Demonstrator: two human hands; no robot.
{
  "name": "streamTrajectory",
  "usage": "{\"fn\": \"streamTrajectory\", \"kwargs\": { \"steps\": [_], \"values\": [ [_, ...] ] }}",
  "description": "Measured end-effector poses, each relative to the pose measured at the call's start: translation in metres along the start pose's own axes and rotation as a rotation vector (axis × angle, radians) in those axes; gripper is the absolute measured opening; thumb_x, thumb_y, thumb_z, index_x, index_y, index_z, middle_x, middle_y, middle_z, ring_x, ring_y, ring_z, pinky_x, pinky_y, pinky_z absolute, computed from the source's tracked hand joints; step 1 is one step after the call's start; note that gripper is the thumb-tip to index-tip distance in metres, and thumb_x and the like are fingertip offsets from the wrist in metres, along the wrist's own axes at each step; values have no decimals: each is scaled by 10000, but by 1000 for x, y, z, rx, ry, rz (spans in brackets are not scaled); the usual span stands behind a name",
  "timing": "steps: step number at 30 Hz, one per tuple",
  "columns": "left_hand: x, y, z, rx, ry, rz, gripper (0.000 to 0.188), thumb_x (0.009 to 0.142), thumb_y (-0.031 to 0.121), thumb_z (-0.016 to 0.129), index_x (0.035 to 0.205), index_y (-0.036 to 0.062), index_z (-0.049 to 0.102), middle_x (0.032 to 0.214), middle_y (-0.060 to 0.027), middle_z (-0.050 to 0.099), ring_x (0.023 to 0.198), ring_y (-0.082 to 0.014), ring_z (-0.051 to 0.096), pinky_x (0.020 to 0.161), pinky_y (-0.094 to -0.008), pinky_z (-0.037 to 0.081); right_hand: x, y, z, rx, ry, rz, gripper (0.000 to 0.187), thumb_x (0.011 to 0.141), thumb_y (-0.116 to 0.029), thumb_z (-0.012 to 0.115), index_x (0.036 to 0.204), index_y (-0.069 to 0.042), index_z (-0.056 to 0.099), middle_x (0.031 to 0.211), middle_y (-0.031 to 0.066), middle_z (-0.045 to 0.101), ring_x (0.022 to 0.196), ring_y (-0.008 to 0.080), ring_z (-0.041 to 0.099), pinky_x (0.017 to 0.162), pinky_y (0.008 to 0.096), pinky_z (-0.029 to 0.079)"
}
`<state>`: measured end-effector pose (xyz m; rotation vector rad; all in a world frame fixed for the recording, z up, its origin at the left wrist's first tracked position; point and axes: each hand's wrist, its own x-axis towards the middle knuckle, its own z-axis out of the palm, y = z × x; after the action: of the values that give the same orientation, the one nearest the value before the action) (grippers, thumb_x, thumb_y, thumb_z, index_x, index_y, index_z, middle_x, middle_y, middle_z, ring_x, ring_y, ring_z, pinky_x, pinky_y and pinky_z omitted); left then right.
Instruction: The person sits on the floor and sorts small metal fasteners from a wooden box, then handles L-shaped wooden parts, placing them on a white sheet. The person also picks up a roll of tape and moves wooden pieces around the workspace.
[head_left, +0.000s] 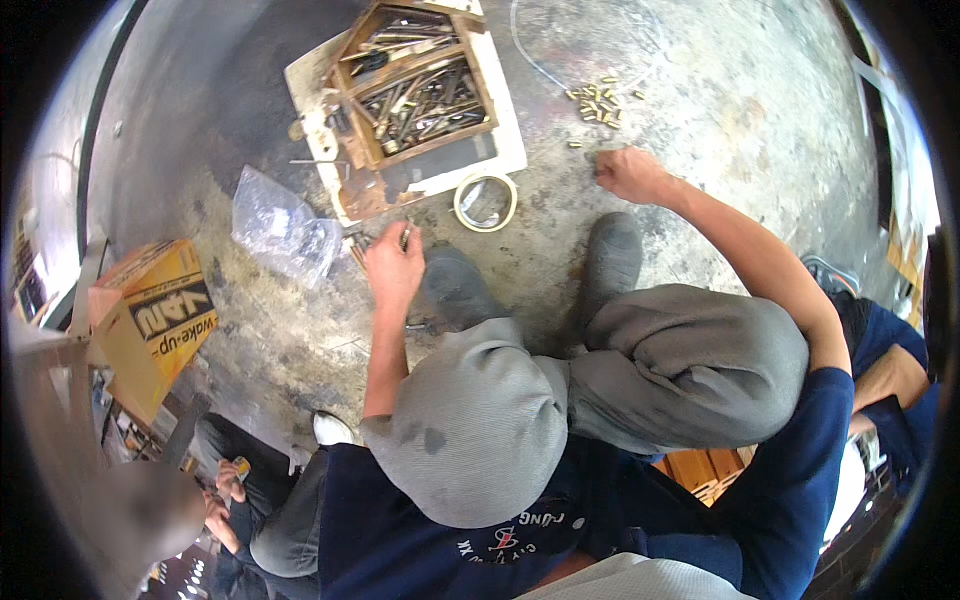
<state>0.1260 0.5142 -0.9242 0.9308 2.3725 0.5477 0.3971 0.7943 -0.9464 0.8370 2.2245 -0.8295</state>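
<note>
My left hand (393,266) is closed with its fingertips round a small metal piece (405,236), just above the floor. Beside those fingers lie a few thin brass-coloured rods (357,250). Out to the right, my right hand (632,176) is closed and low over the concrete; what its fingers hold, if anything, is hidden. One short brass piece (575,145) lies by its fingertips, and a loose pile of short brass cylinders (598,104) is farther off. Between my hands sits a roll of pale tape (509,214) with small items inside its ring.
A wooden box (487,118) full of metal bits and rods rests on a stained white board (508,105). A clear plastic bag (275,225) and a yellow carton (160,320) are at left. Other people sit at lower left and right. My shoes (612,250) stand near my hands.
</note>
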Motion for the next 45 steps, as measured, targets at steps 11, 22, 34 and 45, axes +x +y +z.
{"fn": "streamTrajectory", "kwargs": {
  "steps": [11, 22, 34, 45],
  "values": [
    [-5, -35, 23, 104, 7, -191, 292, 772, 268, 738, 939, 39, 666, 767, -215, 679, 748, -403, 667, 693, -483, 520, -6, 2, 1, 123, 146, -116, 152, 863, -175, 608, 925, -37, 592, 807, 186, 670, 787, 387, 657, 695, 467, 505],
    [-21, -45, 26, 121, 233, -165, 204, 821, 236, 651, 871, 38, 656, 666, -233, 634, 642, -434, 640, 591, -517, 508, -9, 14, 8, 114, 150, -105, 135, 862, -159, 611, 910, -35, 588, 780, 208, 650, 750, 386, 653, 670, 468, 494],
    [-40, -45, 18, 79, 164, -224, 250, 839, 227, 653, 941, 19, 560, 840, -219, 652, 712, -431, 640, 644, -512, 504, -10, 10, 2, 135, 115, -107, 152, 874, -157, 613, 940, -25, 578, 785, 216, 643, 780, 404, 648, 681, 455, 494],
    [-44, -59, 13, 84, 439, -68, 676, 696, 243, 803, 1248, 7, 494, 1286, -277, 421, 1201, -440, 446, 1007, -480, 394, -8, 13, 5, 145, 113, -103, 170, 859, -146, 615, 960, -14, 579, 805, 232, 641, 812, 409, 646, 695, 465, 486]
  ]
}}
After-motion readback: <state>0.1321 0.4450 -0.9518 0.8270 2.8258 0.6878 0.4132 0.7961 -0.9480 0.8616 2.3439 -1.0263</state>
